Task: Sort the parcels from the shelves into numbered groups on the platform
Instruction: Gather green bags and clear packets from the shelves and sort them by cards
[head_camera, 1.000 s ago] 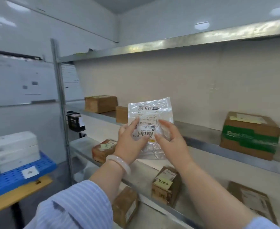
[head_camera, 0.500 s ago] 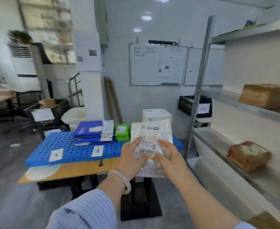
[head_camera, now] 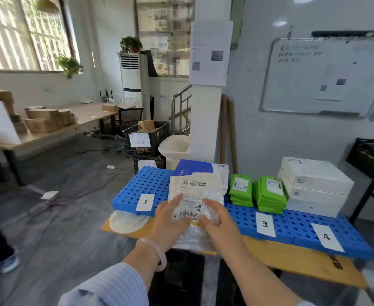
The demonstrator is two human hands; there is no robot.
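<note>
Both left hand and right hand fingers pinch clear parcel; white barcoded label.

Blue perforated platform, green parcels, white boxes, pale-blue sleeve (fine white stripes)

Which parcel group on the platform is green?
The two stacks of flat green packets behind label 3; the boxes to their right are white, the envelopes to their left blue and white.
</note>
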